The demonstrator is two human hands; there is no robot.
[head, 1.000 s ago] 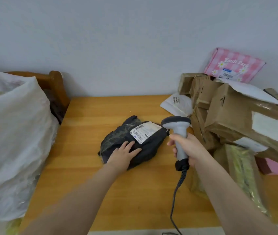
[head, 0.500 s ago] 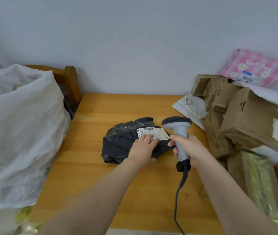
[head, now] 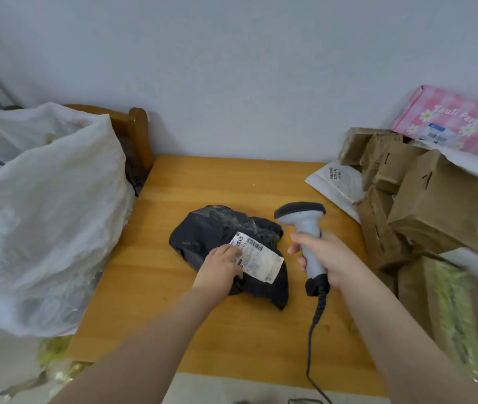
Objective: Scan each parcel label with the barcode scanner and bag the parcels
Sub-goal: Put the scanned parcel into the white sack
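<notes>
Left hand (head: 220, 264) lies palm-down; right hand (head: 323, 258) fingers (head: 298, 239) curled tight.

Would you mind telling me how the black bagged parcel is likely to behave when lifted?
The black parcel will probably sag and flop: its wrap is creased and lumpy, not boxy. Its glossy film may be slippery in a grip. Lying low and flat on the table, it seems unlikely to roll.

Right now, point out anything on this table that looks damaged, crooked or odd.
The label on the black parcel is creased and slanted under the left hand; the right hand holds the scanner. The brown boxes at right are dented and heaped crookedly, a pink box tilted on top.
</notes>
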